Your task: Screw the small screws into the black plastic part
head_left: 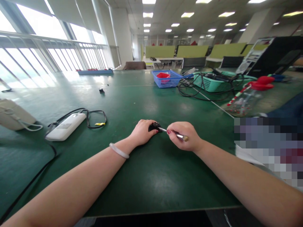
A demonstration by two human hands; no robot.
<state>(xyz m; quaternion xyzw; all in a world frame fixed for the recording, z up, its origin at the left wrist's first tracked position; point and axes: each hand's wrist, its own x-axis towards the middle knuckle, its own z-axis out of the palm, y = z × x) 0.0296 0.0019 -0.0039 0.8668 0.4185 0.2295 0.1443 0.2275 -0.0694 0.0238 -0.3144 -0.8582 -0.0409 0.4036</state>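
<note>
My left hand (143,131) rests on the green table (151,176) with its fingers closed around a small black part (153,126). That part is mostly covered by my fingers, so its kind does not show. In my right hand (186,135) is a slim silver pen-shaped tool (179,135) with a tan butt end, gripped in a fist-like hold. Its far end points left and meets the black part or lies right beside it; I cannot tell which.
To the left lie a white power strip (67,126) with a black cord and a beige device (15,114). Farther back are a small black piece (101,90), a blue basket (167,82) and a green basket (213,85) with cables. A red-lidded bottle (246,101) stands right.
</note>
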